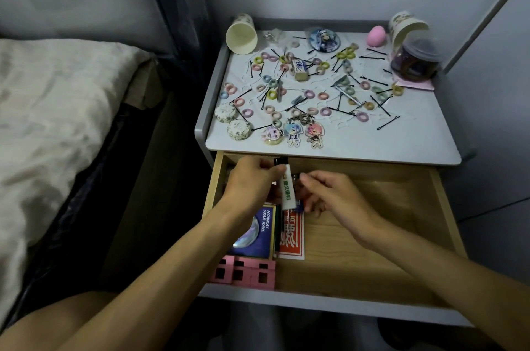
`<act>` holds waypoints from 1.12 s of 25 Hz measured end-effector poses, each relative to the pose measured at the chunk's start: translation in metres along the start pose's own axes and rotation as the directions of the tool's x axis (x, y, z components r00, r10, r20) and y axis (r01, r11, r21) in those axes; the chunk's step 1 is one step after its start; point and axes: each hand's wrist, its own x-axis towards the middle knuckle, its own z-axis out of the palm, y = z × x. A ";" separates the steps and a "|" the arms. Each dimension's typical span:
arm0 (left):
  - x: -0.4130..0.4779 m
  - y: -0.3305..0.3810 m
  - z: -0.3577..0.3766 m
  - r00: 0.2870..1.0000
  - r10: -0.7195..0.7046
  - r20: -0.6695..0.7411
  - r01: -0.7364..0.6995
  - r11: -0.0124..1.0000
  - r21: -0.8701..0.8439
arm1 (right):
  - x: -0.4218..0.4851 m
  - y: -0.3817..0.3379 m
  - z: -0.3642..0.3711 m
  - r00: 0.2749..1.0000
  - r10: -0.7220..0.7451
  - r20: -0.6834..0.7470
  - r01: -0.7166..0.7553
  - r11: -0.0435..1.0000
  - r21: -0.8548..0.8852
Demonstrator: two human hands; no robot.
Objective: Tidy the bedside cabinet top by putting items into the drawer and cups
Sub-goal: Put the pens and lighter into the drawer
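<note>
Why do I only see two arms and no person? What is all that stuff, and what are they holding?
The camera sits on the person's head and looks down, so only their arms show. There is no robot here, just two bare hands. The left hand pinches what looks like a small white lighter over the open drawer. The right hand curls beside it, and I cannot tell whether it holds anything. The cabinet top is scattered with coloured hair ties, black bobby pins, three cartoon keychains and two tipped paper cups.
</note>
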 end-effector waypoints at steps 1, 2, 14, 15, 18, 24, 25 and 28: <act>-0.002 0.000 0.002 1.000 -0.010 0.020 0.010 1.000 -0.019 | -0.009 -0.010 0.003 0.999 -0.019 0.049 0.017 0.999 0.038; -0.003 -0.001 0.003 0.999 -0.019 0.046 0.021 0.999 -0.041 | -0.016 -0.017 0.006 0.997 -0.036 0.066 0.033 0.998 0.044; 0.008 -0.016 -0.031 0.995 0.026 -0.091 0.075 0.377 0.923 | 0.015 0.051 -0.030 0.925 0.298 -0.235 -0.328 0.939 -0.101; 0.011 -0.019 -0.029 0.996 0.003 -0.086 0.079 0.370 0.926 | 0.021 0.054 -0.029 0.921 0.302 -0.245 -0.335 0.937 -0.103; 0.017 -0.023 -0.028 0.995 0.035 -0.090 0.074 0.310 0.948 | 0.034 0.058 -0.024 0.918 0.295 -0.263 -0.322 0.945 -0.063; 0.016 -0.023 -0.028 0.996 0.072 -0.060 0.041 0.250 0.967 | 0.041 0.062 -0.020 0.934 0.227 -0.276 -0.278 0.948 -0.158; 0.016 -0.022 -0.027 0.996 0.074 -0.059 0.039 0.242 0.970 | 0.042 0.063 -0.019 0.935 0.210 -0.286 -0.265 0.949 -0.171; 0.015 -0.021 -0.027 0.995 0.085 -0.058 0.039 0.211 0.977 | 0.042 0.065 -0.018 0.937 0.164 -0.309 -0.235 0.950 -0.207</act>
